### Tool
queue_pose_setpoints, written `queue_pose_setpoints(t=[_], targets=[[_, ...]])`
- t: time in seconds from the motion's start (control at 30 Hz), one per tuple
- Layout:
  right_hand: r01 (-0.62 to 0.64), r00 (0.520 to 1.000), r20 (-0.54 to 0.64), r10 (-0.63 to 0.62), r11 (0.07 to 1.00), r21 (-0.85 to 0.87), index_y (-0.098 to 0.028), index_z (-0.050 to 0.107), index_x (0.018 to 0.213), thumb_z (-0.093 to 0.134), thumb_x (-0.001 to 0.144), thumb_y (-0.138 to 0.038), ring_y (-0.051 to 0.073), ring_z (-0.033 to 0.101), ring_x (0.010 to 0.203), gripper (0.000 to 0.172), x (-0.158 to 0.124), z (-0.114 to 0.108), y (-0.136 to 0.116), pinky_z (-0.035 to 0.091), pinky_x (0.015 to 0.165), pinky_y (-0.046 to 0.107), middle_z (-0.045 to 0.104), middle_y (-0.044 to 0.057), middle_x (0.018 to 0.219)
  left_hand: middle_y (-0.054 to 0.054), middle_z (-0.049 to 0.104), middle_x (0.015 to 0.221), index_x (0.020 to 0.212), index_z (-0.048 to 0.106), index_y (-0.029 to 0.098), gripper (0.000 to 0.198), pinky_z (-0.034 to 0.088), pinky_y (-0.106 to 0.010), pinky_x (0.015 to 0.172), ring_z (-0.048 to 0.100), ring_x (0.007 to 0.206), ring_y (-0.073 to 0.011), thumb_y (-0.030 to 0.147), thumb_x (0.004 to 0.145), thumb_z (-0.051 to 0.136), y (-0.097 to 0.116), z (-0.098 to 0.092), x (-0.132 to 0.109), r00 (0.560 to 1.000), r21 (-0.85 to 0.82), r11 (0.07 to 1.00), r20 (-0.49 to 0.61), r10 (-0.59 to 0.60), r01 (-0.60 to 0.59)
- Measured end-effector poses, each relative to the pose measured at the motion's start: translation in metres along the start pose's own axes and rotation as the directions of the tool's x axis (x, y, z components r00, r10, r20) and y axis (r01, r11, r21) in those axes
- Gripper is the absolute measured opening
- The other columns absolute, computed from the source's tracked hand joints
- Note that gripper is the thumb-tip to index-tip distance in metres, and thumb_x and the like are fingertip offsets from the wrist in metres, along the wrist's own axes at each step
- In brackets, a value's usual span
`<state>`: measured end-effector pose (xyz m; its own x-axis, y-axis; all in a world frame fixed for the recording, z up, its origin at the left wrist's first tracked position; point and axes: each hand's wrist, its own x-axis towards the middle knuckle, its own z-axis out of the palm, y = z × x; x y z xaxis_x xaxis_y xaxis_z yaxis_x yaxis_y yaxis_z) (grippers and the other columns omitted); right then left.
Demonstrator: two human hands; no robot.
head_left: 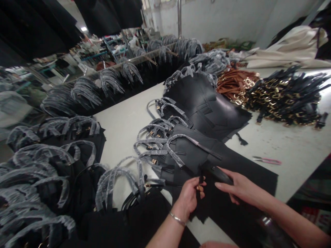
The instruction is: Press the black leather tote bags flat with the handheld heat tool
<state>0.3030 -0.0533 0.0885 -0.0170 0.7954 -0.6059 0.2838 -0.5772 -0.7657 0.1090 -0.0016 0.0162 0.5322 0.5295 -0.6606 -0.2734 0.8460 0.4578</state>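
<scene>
Head view.

Item: left hand (188, 200), fingers curled narrowly around a black leather strap (201, 175), a small gold-toned buckle (198, 187) hanging just below the grip; silver bangle (177, 218) on the wrist.

Item: right hand (241, 187), fingers (224, 186) stretched out and lying against a second black leather strap (218, 173); cannot tell whether they grip it.

Location: both hands over a stack of black leather handbags (191, 155), handles wrapped in grey plastic, toward the near edge of the worktop (292, 148).

Also on the worktop: a second stack of black handbags (204, 103); a heap of tan straps with gold buckles (236, 82); a larger heap of black straps with gold buckles (284, 98), toward the far right corner; pink-handled snips (266, 160), right side.

Along the left edge: more black bags with wrapped handles (38, 172).

Beyond: bags hanging in a row from a metal rail (134, 60); cream fabric (289, 48) bunched past the far right corner.
</scene>
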Motion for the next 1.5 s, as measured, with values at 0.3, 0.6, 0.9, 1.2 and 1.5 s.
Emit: queue_pose_setpoints(t=[0.3, 0.6, 0.9, 1.2, 1.5], targets=[[-0.131, 0.989, 0.052, 0.136, 0.988, -0.085, -0.014, 0.029, 0.148, 0.066, 0.076, -0.050, 0.012, 0.055, 0.037, 0.089, -0.028, -0.011, 0.004, 0.041, 0.036, 0.018, 0.057, -0.006, 0.048, -0.001, 0.061, 0.064, 0.079, 0.067, 0.011, 0.025, 0.035, -0.020, 0.054, 0.049, 0.056, -0.0083, 0.019, 0.057, 0.077, -0.032, 0.014, 0.006, 0.941, 0.215, 0.932, -0.111, 0.320, -0.291], [-0.075, 0.996, 0.050, 0.078, 0.995, -0.064, -0.016, 0.033, 0.147, 0.063, 0.080, -0.047, 0.013, 0.057, 0.038, 0.080, -0.014, 0.009, 0.003, 0.042, 0.037, 0.019, 0.056, -0.007, 0.046, -0.004, 0.068, 0.079, 0.087, 0.069, 0.013, 0.020, 0.047, -0.026, 0.068, 0.061, 0.074, -0.0175, 0.013, 0.068, 0.065, -0.030, 0.006, 0.008, 0.927, 0.496, 0.810, -0.025, 0.374, -0.313], [-0.096, 0.972, -0.230, 0.050, 0.976, -0.196, -0.017, 0.038, 0.143, 0.060, 0.084, -0.052, 0.017, 0.059, 0.037, 0.072, 0.017, -0.051, 0.012, 0.045, 0.038, 0.022, 0.057, -0.005, 0.040, -0.012, 0.042, 0.144, 0.137, 0.042, 0.017, 0.054, 0.027, -0.050, 0.114, 0.032, 0.136, -0.0261, 0.007, 0.084, 0.044, -0.022, 0.011, 0.001, 0.637, 0.869, -0.315, 0.495, 0.591, -0.382], [-0.080, 0.991, -0.122, 0.056, 0.977, -0.196, -0.019, 0.050, 0.131, 0.066, 0.080, -0.047, 0.011, 0.056, 0.035, 0.060, 0.058, -0.065, -0.004, 0.041, 0.031, 0.017, 0.059, -0.005, 0.057, -0.011, 0.036, 0.149, 0.134, 0.049, 0.020, 0.043, 0.021, -0.051, 0.115, 0.017, 0.143, -0.0306, 0.033, 0.093, 0.045, -0.015, 0.020, 0.033, 0.680, 0.707, -0.551, 0.665, 0.307, -0.442], [-0.096, 0.993, -0.076, 0.087, 0.988, -0.124, -0.019, 0.048, 0.128, 0.066, 0.080, -0.047, 0.010, 0.055, 0.033, 0.058, 0.056, -0.065, -0.002, 0.040, 0.030, 0.017, 0.056, -0.007, 0.055, -0.007, 0.039, 0.148, 0.134, 0.049, 0.022, 0.043, 0.022, -0.051, 0.114, 0.025, 0.139, -0.0296, 0.033, 0.092, 0.044, -0.022, 0.016, 0.029, 0.683, 0.718, -0.549, 0.655, 0.323, -0.429]])
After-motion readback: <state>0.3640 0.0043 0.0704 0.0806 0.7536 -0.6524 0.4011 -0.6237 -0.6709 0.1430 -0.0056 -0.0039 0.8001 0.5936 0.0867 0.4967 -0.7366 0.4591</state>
